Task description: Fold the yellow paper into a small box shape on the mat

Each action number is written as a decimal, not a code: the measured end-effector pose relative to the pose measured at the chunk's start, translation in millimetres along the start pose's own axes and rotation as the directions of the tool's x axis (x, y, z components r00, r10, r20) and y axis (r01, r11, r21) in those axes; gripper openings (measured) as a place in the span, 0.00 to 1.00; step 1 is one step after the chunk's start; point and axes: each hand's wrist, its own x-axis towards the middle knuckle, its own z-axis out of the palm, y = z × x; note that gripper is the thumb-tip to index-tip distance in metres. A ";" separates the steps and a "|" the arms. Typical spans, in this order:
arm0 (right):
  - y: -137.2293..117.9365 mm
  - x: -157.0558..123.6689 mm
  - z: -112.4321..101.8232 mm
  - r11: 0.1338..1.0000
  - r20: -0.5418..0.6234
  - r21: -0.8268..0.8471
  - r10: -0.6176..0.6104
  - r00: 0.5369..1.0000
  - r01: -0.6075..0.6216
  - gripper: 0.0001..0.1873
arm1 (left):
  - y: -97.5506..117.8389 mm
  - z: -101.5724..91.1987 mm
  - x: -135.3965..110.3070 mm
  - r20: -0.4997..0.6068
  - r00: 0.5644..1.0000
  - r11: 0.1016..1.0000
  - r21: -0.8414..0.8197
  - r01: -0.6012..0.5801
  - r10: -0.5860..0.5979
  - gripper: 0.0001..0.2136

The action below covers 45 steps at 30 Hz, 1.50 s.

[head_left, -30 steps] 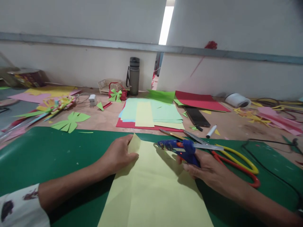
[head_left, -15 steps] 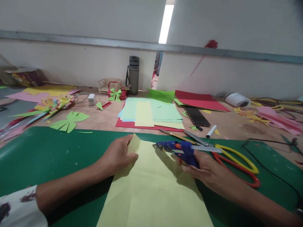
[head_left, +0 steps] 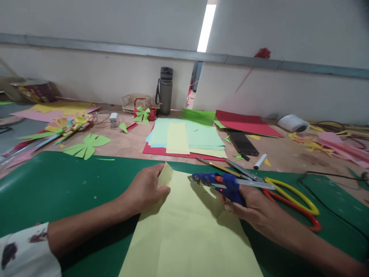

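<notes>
The yellow paper sheet (head_left: 187, 231) lies on the green mat (head_left: 57, 184) between both hands. The left hand (head_left: 147, 188) rests on its far left corner, fingers curled and loosely closed on the turned-up tip. The right hand (head_left: 253, 209) is wrapped tight around the blue glue gun (head_left: 221, 182), whose nozzle points toward the left hand, just above the sheet's far edge. Scissors (head_left: 291, 194) lie just beyond the right hand, on the mat.

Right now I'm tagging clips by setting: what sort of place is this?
Probably a paper-craft workbench: green cutting mat, stacked coloured paper sheets, blue glue gun in the right hand.
</notes>
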 end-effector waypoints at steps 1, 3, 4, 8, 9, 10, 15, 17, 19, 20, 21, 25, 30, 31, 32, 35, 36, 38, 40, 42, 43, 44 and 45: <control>0.1 0.3 -0.5 1.000 -0.002 -0.012 -0.003 1.000 0.003 0.12 | 0.0 0.0 0.0 0.000 1.000 1.000 0.000 0.000 0.000 0.07; 0.2 1.0 -1.3 1.000 -0.005 -0.028 -0.005 1.000 0.005 0.12 | 0.1 -0.1 -0.2 0.001 1.000 1.000 0.001 0.006 -0.006 0.07; 0.2 1.3 -1.6 0.999 -0.002 -0.032 -0.003 1.000 0.003 0.12 | 0.2 -0.1 -0.3 0.002 1.000 1.000 0.002 0.010 -0.010 0.07; 0.2 2.5 -1.6 0.999 0.011 -0.041 0.017 1.000 -0.016 0.12 | 0.3 0.0 -0.3 0.002 1.000 1.000 0.004 0.003 -0.003 0.06; 0.2 3.0 -1.7 0.999 0.011 -0.040 0.014 1.000 -0.014 0.11 | 0.3 0.0 -0.2 -0.001 1.000 1.000 0.007 -0.001 0.001 0.06; 0.3 3.5 -1.9 0.999 0.004 -0.039 0.009 1.000 -0.009 0.11 | 0.3 0.0 -0.1 -0.005 1.000 1.000 0.011 -0.004 0.004 0.07; 0.7 2.3 -2.2 0.999 -0.014 -0.047 0.006 1.000 -0.007 0.11 | -0.2 0.2 0.4 0.000 1.000 1.000 0.012 0.005 -0.005 0.07; 0.7 1.5 -2.0 0.999 0.006 -0.034 0.023 1.000 -0.023 0.11 | -0.4 0.3 0.4 0.000 1.000 1.000 0.008 0.006 -0.006 0.07; 0.4 2.4 -1.9 0.999 0.013 -0.021 0.025 1.000 -0.025 0.10 | -0.3 0.3 0.1 -0.005 1.000 1.000 0.012 0.005 -0.005 0.07; 0.3 3.4 -2.1 1.000 0.008 -0.019 0.017 1.000 -0.017 0.10 | -0.2 0.3 0.0 -0.008 1.000 1.000 0.013 0.004 -0.004 0.07; 0.3 4.5 -2.3 1.000 -0.001 -0.023 0.006 1.000 -0.006 0.09 | -0.1 0.3 -0.1 -0.008 1.000 1.000 0.012 0.004 -0.004 0.07; 0.7 6.4 -3.5 0.998 -0.011 -0.055 -0.001 1.000 0.001 0.10 | -0.3 0.4 -0.3 -0.005 1.000 1.000 0.016 -0.002 0.002 0.07; 0.3 5.4 -4.1 0.998 -0.003 -0.060 -0.010 1.000 0.010 0.09 | -0.1 -0.2 -0.8 0.000 1.000 1.000 0.017 -0.005 0.005 0.06; 0.1 5.6 -4.1 0.998 -0.012 -0.062 -0.014 1.000 0.013 0.09 | 0.2 -0.4 -0.9 0.003 1.000 1.000 0.011 -0.002 0.002 0.06; 0.1 5.7 -3.9 0.998 -0.019 -0.063 -0.016 1.000 0.015 0.09 | 0.3 -0.5 -0.9 0.006 1.000 1.000 0.005 0.001 -0.001 0.07; 1.0 4.8 -2.9 0.998 -0.027 -0.056 -0.004 1.000 0.003 0.09 | 0.1 0.0 -0.4 0.004 1.000 1.000 0.012 0.008 -0.008 0.07; 1.7 4.3 -2.5 0.999 -0.020 -0.053 0.004 1.000 -0.005 0.09 | -0.3 0.3 -0.1 0.000 1.000 1.000 0.022 0.008 -0.008 0.07; 3.0 3.7 -1.9 0.999 -0.006 -0.051 0.010 1.000 -0.010 0.09 | -1.1 1.1 0.5 -0.005 1.000 0.999 0.037 0.007 -0.007 0.07; 3.7 4.5 -1.9 0.998 -0.011 -0.057 -0.002 1.000 0.001 0.10 | -1.5 1.5 0.8 -0.003 1.000 0.999 0.042 0.007 -0.007 0.07; 3.2 6.0 -2.4 0.998 -0.029 -0.058 -0.023 0.999 0.021 0.10 | -1.1 1.5 0.7 0.003 1.000 0.999 0.036 0.010 -0.010 0.07; 2.7 6.5 -2.7 0.998 -0.035 -0.055 -0.030 0.999 0.028 0.11 | -0.7 1.3 0.5 0.006 1.000 0.999 0.032 0.014 -0.014 0.07; 2.1 6.6 -3.0 0.998 -0.035 -0.052 -0.032 0.999 0.030 0.11 | -0.2 1.1 0.4 0.008 1.000 0.999 0.029 0.017 -0.018 0.07; 1.4 6.2 -3.1 0.998 -0.030 -0.050 -0.029 0.999 0.028 0.10 | 0.2 0.9 0.2 0.010 1.000 0.999 0.027 0.020 -0.021 0.07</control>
